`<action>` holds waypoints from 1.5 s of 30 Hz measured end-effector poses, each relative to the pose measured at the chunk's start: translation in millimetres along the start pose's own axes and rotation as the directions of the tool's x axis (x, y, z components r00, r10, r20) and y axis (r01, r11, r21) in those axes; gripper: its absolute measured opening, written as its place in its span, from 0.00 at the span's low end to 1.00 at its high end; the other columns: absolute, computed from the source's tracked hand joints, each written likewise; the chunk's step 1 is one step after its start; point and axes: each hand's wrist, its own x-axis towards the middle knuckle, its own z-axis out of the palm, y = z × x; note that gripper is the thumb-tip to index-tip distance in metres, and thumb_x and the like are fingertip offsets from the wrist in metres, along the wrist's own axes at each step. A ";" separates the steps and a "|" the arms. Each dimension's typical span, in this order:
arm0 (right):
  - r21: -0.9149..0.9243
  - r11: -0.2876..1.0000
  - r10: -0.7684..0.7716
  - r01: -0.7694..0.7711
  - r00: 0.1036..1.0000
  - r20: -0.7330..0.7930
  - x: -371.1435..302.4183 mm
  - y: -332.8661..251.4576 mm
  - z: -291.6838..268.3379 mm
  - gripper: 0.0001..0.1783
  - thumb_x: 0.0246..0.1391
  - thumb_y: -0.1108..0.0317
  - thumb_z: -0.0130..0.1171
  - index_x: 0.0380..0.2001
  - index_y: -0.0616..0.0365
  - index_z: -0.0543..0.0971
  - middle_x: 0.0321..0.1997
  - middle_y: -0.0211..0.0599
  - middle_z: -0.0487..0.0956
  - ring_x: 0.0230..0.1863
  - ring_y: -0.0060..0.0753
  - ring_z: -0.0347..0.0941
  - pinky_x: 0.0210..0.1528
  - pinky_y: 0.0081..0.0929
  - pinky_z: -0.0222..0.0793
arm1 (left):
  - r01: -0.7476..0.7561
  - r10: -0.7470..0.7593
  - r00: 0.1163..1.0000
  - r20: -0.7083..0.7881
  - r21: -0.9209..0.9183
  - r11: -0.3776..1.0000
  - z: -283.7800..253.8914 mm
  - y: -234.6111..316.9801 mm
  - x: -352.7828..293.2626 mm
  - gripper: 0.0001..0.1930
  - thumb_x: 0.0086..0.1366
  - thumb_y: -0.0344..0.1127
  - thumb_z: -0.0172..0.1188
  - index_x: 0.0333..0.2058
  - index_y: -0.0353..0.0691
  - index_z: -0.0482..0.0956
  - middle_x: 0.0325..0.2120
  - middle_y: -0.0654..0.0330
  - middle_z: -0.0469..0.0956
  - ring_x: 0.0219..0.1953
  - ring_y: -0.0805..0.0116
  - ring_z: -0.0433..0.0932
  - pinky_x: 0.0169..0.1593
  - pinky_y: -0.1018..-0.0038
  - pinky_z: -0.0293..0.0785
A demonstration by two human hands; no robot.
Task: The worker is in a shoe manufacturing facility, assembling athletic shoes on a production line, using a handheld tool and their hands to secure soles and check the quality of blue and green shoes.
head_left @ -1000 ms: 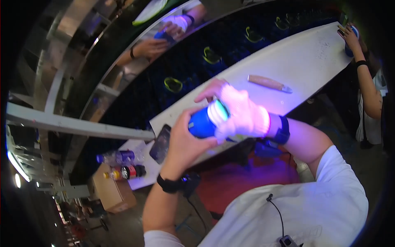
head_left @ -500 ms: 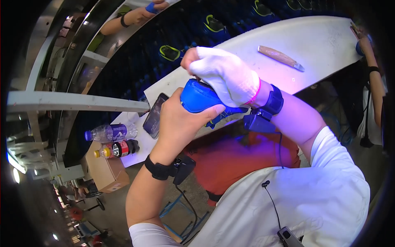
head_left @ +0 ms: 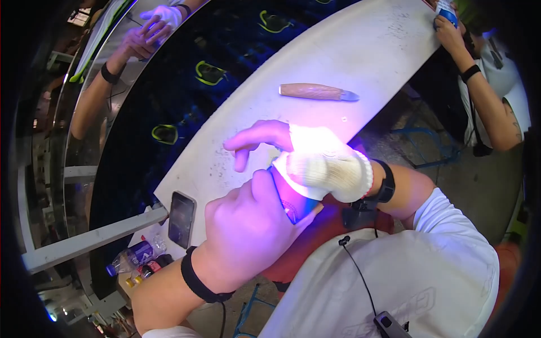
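Note:
In front of me, a blue shoe (head_left: 300, 207) is tilted up between my hands, mostly covered by them. My left hand (head_left: 248, 225) is bare and wraps round its side, thumb along the near edge. On my right hand (head_left: 315, 160) is a white knit glove that leaves the front fingers bare. Its palm lies against the top of the shoe. The bare fingers stick out past the shoe, apart, with nothing visible between them; the gloved fingers are partly hidden. Bright violet light falls on both hands. Beyond them, a wooden-handled knife (head_left: 315, 92) lies on the white table (head_left: 236, 121).
A phone (head_left: 182, 219) lies at the table's left end, beside a metal bar (head_left: 96, 239) and drink bottles (head_left: 138, 256). Behind the table, several dark shoes with yellow-green collars (head_left: 210, 73) stand in rows. At far right, another person's hand (head_left: 451, 36) holds a blue-and-white object.
My hands and the shoe have come lower in the view, and the view itself has shifted. My right hand's bare fingers have stretched out from a curl. The shoe has turned.

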 end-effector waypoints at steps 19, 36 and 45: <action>-0.560 0.810 -0.123 0.175 0.984 0.129 29.2 -53.1 8.7 0.20 0.59 0.51 0.70 0.41 0.58 0.85 0.31 0.43 0.81 0.30 0.49 0.80 0.34 0.42 0.75 | -0.105 -0.282 0.737 -0.614 -0.516 0.850 -9.4 8.1 -176.5 0.37 0.65 0.35 0.71 0.68 0.30 0.65 0.70 0.42 0.61 0.69 0.48 0.69 0.68 0.50 0.71; -0.897 -0.010 -0.282 0.443 0.859 0.427 341.8 -72.1 29.0 0.24 0.63 0.49 0.57 0.41 0.59 0.89 0.44 0.56 0.87 0.49 0.58 0.85 0.55 0.47 0.79 | 0.123 -0.640 0.709 -0.298 -0.840 0.528 36.0 -70.8 -125.9 0.34 0.67 0.24 0.65 0.68 0.37 0.60 0.63 0.49 0.70 0.60 0.60 0.76 0.60 0.65 0.77; -0.983 0.183 -0.066 -0.028 0.997 -0.041 298.8 -94.5 -65.4 0.24 0.57 0.42 0.66 0.34 0.53 0.91 0.32 0.48 0.87 0.37 0.51 0.85 0.46 0.42 0.79 | 0.494 -0.951 0.300 -0.074 -0.841 0.221 88.1 -293.6 -34.5 0.38 0.60 0.37 0.77 0.63 0.26 0.69 0.58 0.42 0.77 0.60 0.53 0.77 0.67 0.58 0.70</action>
